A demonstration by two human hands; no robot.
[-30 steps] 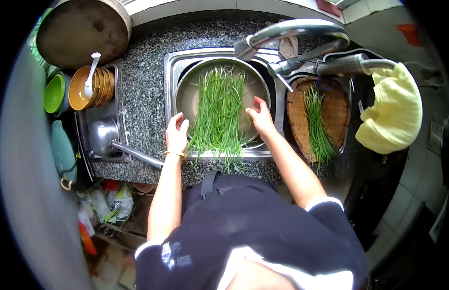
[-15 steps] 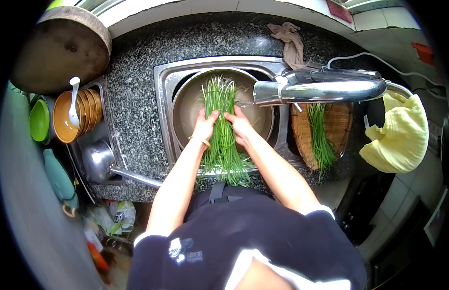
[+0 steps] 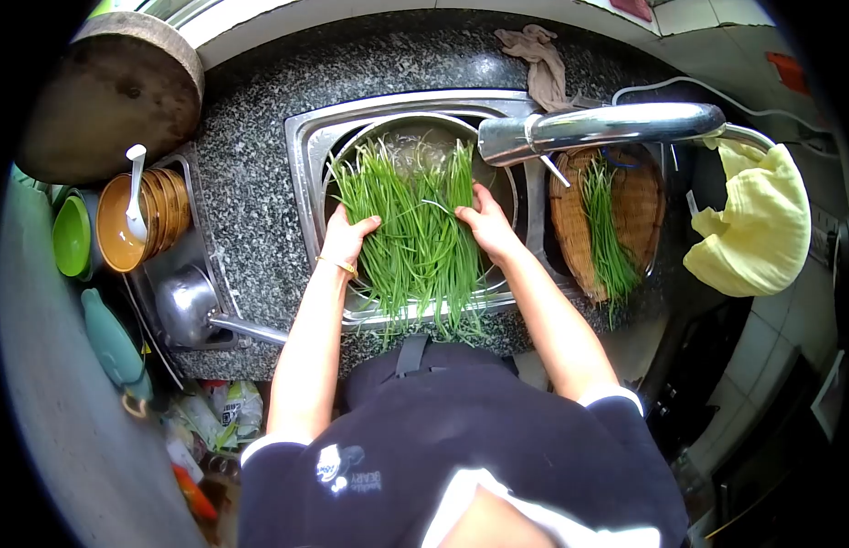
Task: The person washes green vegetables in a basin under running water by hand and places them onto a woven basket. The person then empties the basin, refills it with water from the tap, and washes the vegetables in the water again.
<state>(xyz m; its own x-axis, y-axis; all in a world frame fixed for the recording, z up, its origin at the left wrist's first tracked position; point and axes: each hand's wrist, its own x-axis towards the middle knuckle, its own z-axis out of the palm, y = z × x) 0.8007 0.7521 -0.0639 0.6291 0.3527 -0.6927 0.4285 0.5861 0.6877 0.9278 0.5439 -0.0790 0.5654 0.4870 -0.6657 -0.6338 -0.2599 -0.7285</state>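
A wide bundle of long green stalks [image 3: 411, 233] lies spread over a round metal basin [image 3: 504, 192] in the sink, its lower ends hanging over the front rim. My left hand [image 3: 348, 236] grips the bundle's left edge, thumb on top and the other fingers hidden beneath. At the right edge, my right hand [image 3: 485, 222] holds the stalks in the same way. Water ripples in the basin behind the stalks. To the right, a smaller green bunch [image 3: 604, 224] rests on a brown woven tray [image 3: 569, 219].
A chrome faucet [image 3: 616, 123] reaches over the sink's right part. Stacked orange bowls [image 3: 123, 224] and a metal ladle [image 3: 189, 306] stand at the left, below a round board [image 3: 114, 100]. A yellow cloth [image 3: 762, 224] hangs at the right; a beige rag [image 3: 541, 68] lies behind.
The hands first closed in and squeezed the stalks together, then moved apart with them. The bundle is now fanned out wide. The faucet spout has swung lower and to the right over the sink.
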